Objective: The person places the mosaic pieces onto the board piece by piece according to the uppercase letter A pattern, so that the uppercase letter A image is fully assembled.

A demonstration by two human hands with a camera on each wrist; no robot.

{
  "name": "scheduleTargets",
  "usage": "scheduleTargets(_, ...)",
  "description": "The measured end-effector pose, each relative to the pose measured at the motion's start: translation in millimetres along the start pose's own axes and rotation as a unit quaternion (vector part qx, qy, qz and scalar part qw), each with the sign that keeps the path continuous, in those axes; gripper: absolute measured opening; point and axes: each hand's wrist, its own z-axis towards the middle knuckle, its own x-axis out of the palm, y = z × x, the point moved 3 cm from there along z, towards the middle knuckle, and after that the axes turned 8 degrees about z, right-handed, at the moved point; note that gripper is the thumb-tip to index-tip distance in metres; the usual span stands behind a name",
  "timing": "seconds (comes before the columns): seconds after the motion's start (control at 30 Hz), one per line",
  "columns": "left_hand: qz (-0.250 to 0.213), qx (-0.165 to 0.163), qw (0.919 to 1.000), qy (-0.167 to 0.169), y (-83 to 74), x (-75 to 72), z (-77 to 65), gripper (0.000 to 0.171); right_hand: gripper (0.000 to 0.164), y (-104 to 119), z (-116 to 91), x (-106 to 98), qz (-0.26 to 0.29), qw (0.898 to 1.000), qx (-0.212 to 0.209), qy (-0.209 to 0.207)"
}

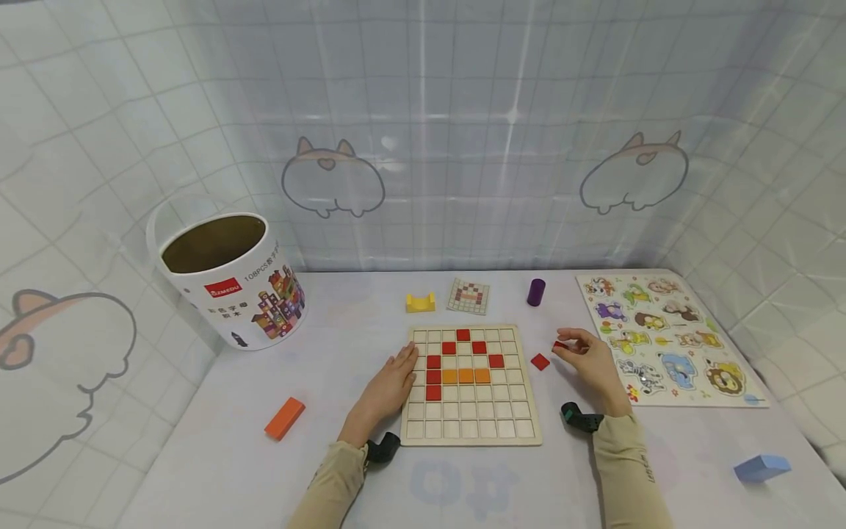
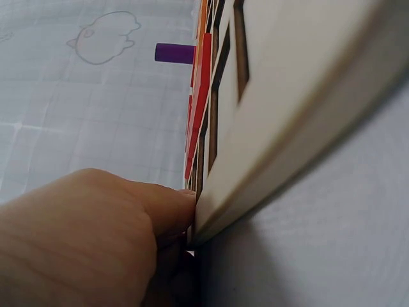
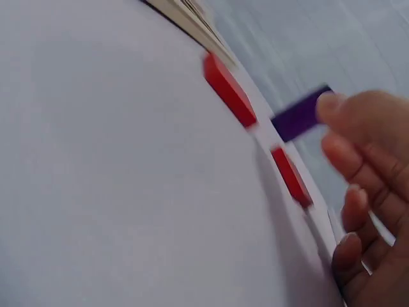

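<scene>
A pale wooden grid board [image 1: 471,429] lies flat, with several red tiles [image 1: 433,377] and three orange tiles [image 1: 465,376] in its squares. My left hand [image 1: 386,382] rests at the board's left edge, fingers stretched out; a fingertip [image 2: 184,199] touches the rim in the left wrist view. Right of the board, two loose red tiles lie on the table: the nearer to the board [image 1: 540,361] and the farther [image 1: 559,346]. Over the farther one hovers my right hand [image 1: 588,364], fingers loosely bent. In the right wrist view, a gap separates that tile [image 3: 292,177] from the fingertips.
Behind the board are a yellow block [image 1: 420,303], a small pattern card [image 1: 468,296] and a purple cylinder [image 1: 536,292]. An animal puzzle board [image 1: 674,342] lies right. Left stand a white bucket [image 1: 231,301] and an orange block [image 1: 285,419]; a blue block [image 1: 761,468] is front right.
</scene>
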Motion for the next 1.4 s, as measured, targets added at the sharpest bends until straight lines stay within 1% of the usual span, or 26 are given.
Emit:
scheduleTargets(0.1,0.002,0.0,1.0,-0.001,0.8,0.9,0.1,0.05,0.036,-5.7,-0.9,-4.6,-0.031,0.999,0.014,-0.007)
scheduleTargets(0.17,0.004,-0.003,1.0,0.001,1.8,2.1,0.4,0.05,0.035,-8.0,-0.1,-4.9,-0.049,0.999,0.015,-0.009)
scheduleTargets(0.37,-0.003,-0.002,1.0,-0.002,2.4,2.8,0.1,0.05,0.034,-10.6,1.3,-3.1,-0.069,0.997,0.024,-0.012)
scheduleTargets(0.47,-0.013,0.009,0.9998,-0.011,1.3,1.2,-1.5,0.05,0.034,-8.7,0.7,-2.5,-0.071,0.997,0.028,-0.009)
scheduleTargets(0.5,-0.008,0.015,0.9997,-0.016,0.8,0.4,-2.3,0.049,0.033,-8.1,0.7,-2.4,-0.071,0.997,0.029,-0.008)
scheduleTargets(0.6,-0.014,0.021,0.9994,-0.023,-0.7,-1.5,-3.7,0.049,0.034,-6.5,0.6,-2.1,-0.069,0.997,0.026,-0.005)
scheduleTargets(0.73,-0.016,0.006,0.9998,-0.01,0.1,-0.1,-2.0,0.05,0.033,-6.2,1.1,-2.2,-0.076,0.997,0.019,-0.008)
scheduleTargets(0.83,-0.008,-0.005,1.0,0.001,1.3,1.4,0.3,0.05,0.033,-6.3,1.3,-2.7,-0.081,0.996,0.016,-0.012)
scheduleTargets(1.03,-0.001,-0.009,0.9999,0.009,0.7,0.3,0.4,0.051,0.033,-4.2,0.7,-4.0,-0.071,0.997,0.032,-0.007)
scheduleTargets(1.07,-0.003,-0.006,1.0,0.006,0.3,-0.2,0.1,0.05,0.034,-3.1,0.6,-4.3,-0.069,0.997,0.033,-0.007)
scheduleTargets(1.27,-0.005,-0.009,0.9999,0.006,0.6,0.4,1.7,0.05,0.031,5.1,1.3,-5.4,-0.061,0.998,0.02,0.001)
scheduleTargets(1.4,-0.003,-0.012,0.9999,0.011,0.2,-0.6,1.7,0.05,0.031,12.6,0.9,-4.3,-0.06,0.998,0.0,0.003)
